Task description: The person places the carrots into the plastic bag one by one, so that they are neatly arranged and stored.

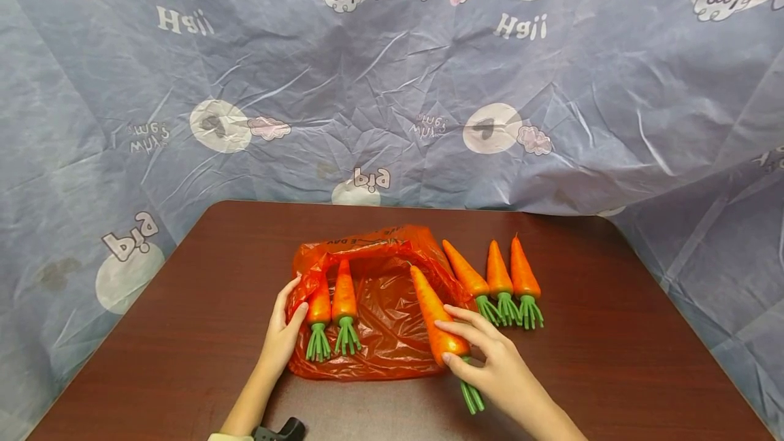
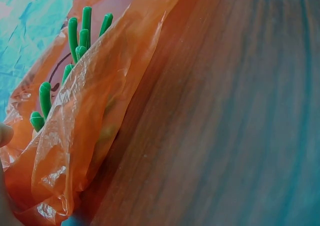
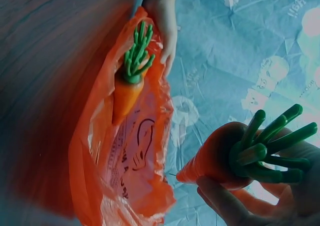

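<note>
A red-orange plastic bag (image 1: pixel 388 305) lies with its mouth facing me. My left hand (image 1: pixel 282 335) pinches the bag's left rim between thumb and fingers. Two toy carrots with green stems, one at the far left (image 1: pixel 319 306) and another beside it (image 1: pixel 345 295), lie inside. In the left wrist view, their green stems (image 2: pixel 73 33) poke out above the bag film. My right hand (image 1: pixel 493 359) holds another carrot (image 1: pixel 431 308) near its stem end, thumb on one side and fingers on the other. Its tip points toward the bag's opening, over the right part of the mouth.
Right of the bag, three more carrots lie on the brown table (image 1: pixel 612 359): one against the bag (image 1: pixel 463 268), a middle one (image 1: pixel 499 267) and an outer one (image 1: pixel 523 269). A blue-grey printed cloth (image 1: pixel 392 87) hangs behind the table. A black strap (image 1: pixel 282 431) sits by my left wrist.
</note>
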{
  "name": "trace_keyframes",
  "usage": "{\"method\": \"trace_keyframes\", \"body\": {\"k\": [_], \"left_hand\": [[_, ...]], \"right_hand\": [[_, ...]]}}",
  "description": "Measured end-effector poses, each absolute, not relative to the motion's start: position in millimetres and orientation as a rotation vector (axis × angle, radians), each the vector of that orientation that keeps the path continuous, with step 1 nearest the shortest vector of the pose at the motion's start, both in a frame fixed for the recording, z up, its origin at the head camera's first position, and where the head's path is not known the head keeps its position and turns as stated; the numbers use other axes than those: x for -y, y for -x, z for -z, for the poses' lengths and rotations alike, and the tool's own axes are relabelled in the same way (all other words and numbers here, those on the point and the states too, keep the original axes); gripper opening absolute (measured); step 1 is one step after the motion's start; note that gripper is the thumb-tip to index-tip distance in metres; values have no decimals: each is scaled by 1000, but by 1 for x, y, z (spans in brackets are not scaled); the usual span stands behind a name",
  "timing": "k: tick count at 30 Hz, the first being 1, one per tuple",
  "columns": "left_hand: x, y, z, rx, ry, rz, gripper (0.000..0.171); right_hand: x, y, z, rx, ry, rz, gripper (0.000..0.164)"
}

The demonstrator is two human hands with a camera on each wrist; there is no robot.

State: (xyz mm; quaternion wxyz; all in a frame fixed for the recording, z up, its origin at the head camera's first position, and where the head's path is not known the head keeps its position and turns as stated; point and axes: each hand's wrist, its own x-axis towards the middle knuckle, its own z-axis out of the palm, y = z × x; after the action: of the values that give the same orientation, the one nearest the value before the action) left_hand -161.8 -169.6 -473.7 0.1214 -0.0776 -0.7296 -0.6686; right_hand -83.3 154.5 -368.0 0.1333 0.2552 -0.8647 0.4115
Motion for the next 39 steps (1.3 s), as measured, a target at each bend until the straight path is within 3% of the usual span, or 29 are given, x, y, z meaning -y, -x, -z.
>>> {"method": "trace_keyframes", "body": {"k": [10, 39], "left_hand": [[170, 161, 473, 2135, 218, 1957, 49], [170, 162, 474, 2145, 225, 1945, 49]], "right_hand": [[-133, 98, 378, 2614, -710, -1067, 36], [-65, 158, 413, 2719, -467, -1239, 37]]}}
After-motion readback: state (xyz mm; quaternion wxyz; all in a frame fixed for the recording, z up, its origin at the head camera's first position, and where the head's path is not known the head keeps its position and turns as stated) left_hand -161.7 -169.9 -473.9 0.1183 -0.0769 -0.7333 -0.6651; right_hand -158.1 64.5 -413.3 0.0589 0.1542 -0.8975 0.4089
